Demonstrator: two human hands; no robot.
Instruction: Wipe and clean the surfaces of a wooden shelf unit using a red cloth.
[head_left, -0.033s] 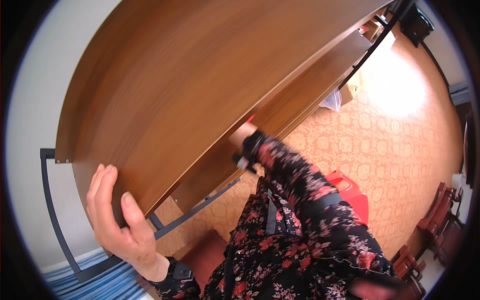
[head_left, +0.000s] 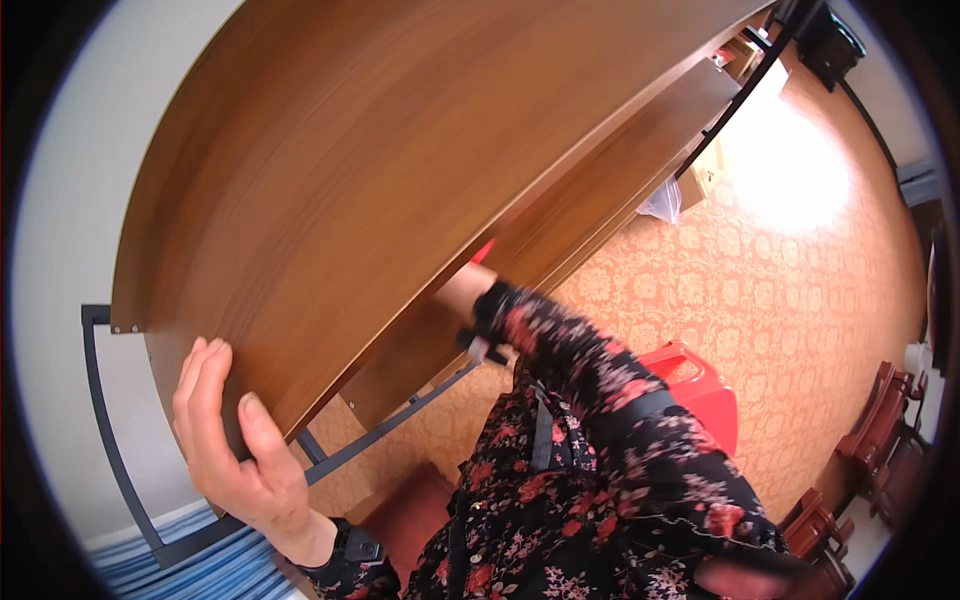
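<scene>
My left hand [head_left: 245,460] rests at the near left corner of the upper brown wooden shelf [head_left: 400,150], its fingers stretched out and the thumb apart, holding nothing. My right hand [head_left: 465,288] reaches in under the front edge of that shelf, above the lower wooden shelf [head_left: 600,185]. The upper board hides its fingers. Beside the hand a small piece of something red [head_left: 483,252] shows; its kind and whether I grip it are hidden. Black devices sit on both wrists.
A dark metal frame [head_left: 390,425] carries the shelves. A red plastic stool [head_left: 700,395] stands on the patterned orange floor to my right. Farther off are a clear plastic bag [head_left: 660,203] and dark red wooden chairs [head_left: 865,410]. Blue striped fabric [head_left: 195,550] lies at lower left.
My right hand has shifted a little to the left and nearer along the lower shelf, and the red piece has moved with it. My left hand has stayed nearly still.
</scene>
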